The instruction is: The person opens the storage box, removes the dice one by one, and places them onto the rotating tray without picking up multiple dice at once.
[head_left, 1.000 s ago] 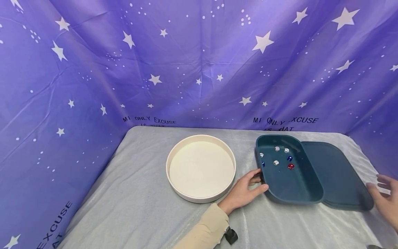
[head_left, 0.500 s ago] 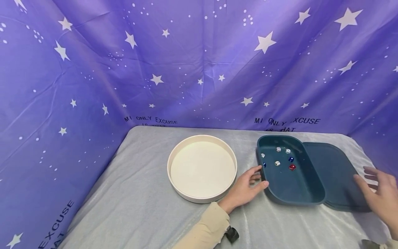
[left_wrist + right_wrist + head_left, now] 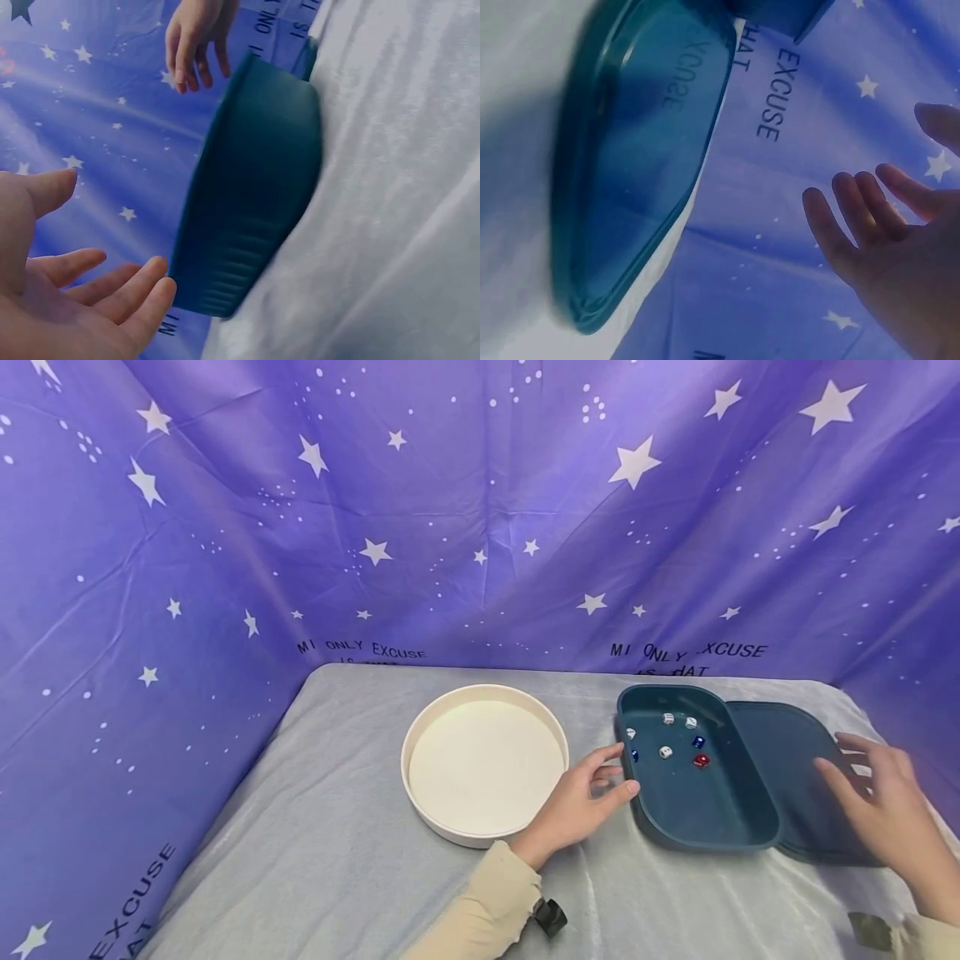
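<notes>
A deep teal box (image 3: 712, 814) sits on the right of the table, with several dice on its floor: white ones (image 3: 666, 752), blue ones (image 3: 699, 742) and a red die (image 3: 701, 761). My left hand (image 3: 570, 806) is at the box's left side, fingers spread and loosely bent, fingertips right by the rim; the left wrist view shows nothing in the palm. Over the teal lid (image 3: 791, 768), which lies flat right of the box, hovers my right hand (image 3: 885, 797). Its fingers are relaxed and hold nothing, and it hides the lid's right edge.
A round cream tray (image 3: 487, 835) with a low rim stands left of the box, partly behind my left wrist. Grey cloth (image 3: 330, 827) covers the table. A purple star-patterned curtain (image 3: 450, 485) rises along the back and sides.
My right hand has come in from the right edge and moved left over the lid. My left hand has shifted slightly up and left along the box's side. Box and dice stay put.
</notes>
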Available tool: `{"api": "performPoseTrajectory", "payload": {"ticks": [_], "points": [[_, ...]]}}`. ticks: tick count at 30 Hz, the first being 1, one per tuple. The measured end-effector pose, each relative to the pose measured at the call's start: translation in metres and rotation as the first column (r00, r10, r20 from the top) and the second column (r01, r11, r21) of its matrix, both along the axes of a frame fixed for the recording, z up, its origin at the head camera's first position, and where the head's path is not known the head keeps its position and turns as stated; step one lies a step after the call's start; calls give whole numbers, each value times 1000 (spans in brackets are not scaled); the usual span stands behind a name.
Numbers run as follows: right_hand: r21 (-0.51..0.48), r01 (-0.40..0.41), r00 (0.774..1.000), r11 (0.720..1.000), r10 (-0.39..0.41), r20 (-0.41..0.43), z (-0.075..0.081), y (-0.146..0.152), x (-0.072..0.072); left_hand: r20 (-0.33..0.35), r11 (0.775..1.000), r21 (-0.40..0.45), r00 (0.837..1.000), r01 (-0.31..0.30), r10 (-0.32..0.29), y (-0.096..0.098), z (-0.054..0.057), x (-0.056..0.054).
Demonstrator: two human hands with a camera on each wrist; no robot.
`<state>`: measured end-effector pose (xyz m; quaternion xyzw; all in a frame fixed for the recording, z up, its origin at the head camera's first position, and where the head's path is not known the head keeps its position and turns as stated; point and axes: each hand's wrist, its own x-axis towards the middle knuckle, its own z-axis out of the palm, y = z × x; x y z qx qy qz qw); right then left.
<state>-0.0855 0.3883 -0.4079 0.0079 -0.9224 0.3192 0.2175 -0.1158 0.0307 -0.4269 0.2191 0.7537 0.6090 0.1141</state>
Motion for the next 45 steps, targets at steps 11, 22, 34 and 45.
{"api": "performPoseTrajectory", "payload": {"ticks": [11, 22, 34, 45], "points": [[-23, -126, 991, 992, 125, -42, 12, -24, -11, -46, 993, 113, 998, -38, 44, -22, 15, -9], [-5, -227, 974, 974, 227, -13, 28, -49, -23, -91, 988, 114, 989, -107, 117, -55, 24, -18], [39, -253, 967, 967, 253, -9, 30, -75, -32, -74, 962, 119, 964, -247, 257, -92, 22, -26], [87, -342, 939, 936, 336, 78, 32, -90, -46, -83, 925, 112, 924, -363, 372, -140, 16, -31]]}}
